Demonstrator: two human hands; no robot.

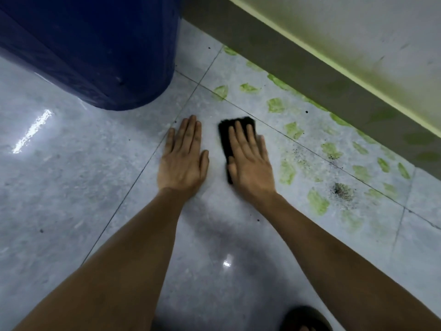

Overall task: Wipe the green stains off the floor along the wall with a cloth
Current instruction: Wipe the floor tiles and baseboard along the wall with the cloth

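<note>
Flat under my right hand (pixel 249 161), fingers straight and spread, lies the black cloth (pixel 230 137); I press it to the floor (pixel 71 187) rather than clutch it, and its far edge and left side show past my fingertips. My left hand (pixel 183 158) is just beside it, palm down on bare tile, fingers straight, holding nothing, bracing my weight.

From the head view, the green stains (pixel 287 172) start just right of the cloth and run in a band farther right and ahead, toward the wall (pixel 310 75), with a thin green line along its foot. A dark gritty patch (pixel 342 191) sits among the marks to my right. A blue barrel (pixel 95 48) stands ahead and left of both hands. A shoe (pixel 305 317) shows behind my right arm.

I judge the wiping barely begun here: the tile under the cloth looks clean, while nearly every stain remains. Next, I should slide the cloth right onto the nearest blotch, bearing down firmly, and work toward the wall. The grit may smear or scratch if dragged.
</note>
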